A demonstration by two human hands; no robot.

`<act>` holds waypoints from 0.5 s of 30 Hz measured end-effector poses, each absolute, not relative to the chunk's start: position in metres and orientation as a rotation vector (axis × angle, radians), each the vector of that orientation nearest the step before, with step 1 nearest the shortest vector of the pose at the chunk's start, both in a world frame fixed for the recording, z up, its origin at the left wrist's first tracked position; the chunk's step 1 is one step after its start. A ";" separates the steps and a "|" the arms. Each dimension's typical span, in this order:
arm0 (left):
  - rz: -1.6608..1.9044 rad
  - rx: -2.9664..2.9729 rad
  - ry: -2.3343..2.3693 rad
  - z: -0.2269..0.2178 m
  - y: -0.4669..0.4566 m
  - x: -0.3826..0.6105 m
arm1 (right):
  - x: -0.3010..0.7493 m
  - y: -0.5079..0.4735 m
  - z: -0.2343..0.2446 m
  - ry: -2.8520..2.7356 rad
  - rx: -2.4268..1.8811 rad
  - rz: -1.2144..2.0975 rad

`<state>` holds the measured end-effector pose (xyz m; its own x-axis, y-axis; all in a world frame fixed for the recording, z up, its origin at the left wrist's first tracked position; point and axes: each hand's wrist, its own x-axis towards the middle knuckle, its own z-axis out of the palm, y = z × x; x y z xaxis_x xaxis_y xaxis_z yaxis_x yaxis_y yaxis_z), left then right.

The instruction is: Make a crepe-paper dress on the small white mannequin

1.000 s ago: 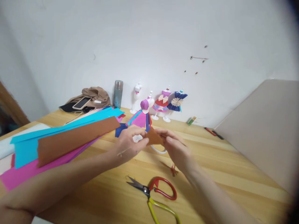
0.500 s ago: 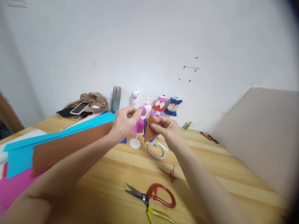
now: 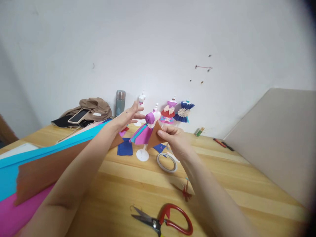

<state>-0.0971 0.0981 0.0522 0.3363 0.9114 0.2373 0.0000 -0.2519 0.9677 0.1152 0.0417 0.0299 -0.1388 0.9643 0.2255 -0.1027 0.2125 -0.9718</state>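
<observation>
A small white dress-form mannequin (image 3: 142,155) stands on its round base in front of me, wearing a purple and teal paper dress (image 3: 143,134) with a purple rosette (image 3: 149,118) at the chest. My right hand (image 3: 176,140) pinches a brown paper piece (image 3: 155,135) against the mannequin's right side. To the left of the rosette is my left hand (image 3: 129,117), its fingers spread and nothing in them; whether a fingertip touches the rosette I cannot tell. Behind stand another white mannequin (image 3: 142,98) and two dressed ones, in purple-red (image 3: 168,113) and navy (image 3: 184,112).
Red-handled scissors (image 3: 160,222) lie open at the front. A tape roll (image 3: 167,162), blue paper (image 3: 125,148) and scraps (image 3: 187,192) lie around the base. Large brown (image 3: 46,168) and blue sheets (image 3: 7,181) cover the left. A flask (image 3: 120,102), phone (image 3: 79,116) and cap stand or lie behind.
My left hand has let go near the rosette and moved left, opening its fingers. The dress's teal strip and rosette now show. The right hand still holds the brown paper. My view has shifted slightly.
</observation>
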 end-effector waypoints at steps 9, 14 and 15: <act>1.246 1.615 1.105 0.052 0.094 -0.095 | 0.113 0.035 0.024 -1.199 -0.926 1.333; 1.497 1.780 1.288 0.072 0.060 -0.096 | 0.115 0.029 0.025 -1.155 -0.884 1.237; 1.401 1.836 1.296 0.078 0.048 -0.093 | 0.114 0.027 0.025 -1.155 -0.871 1.228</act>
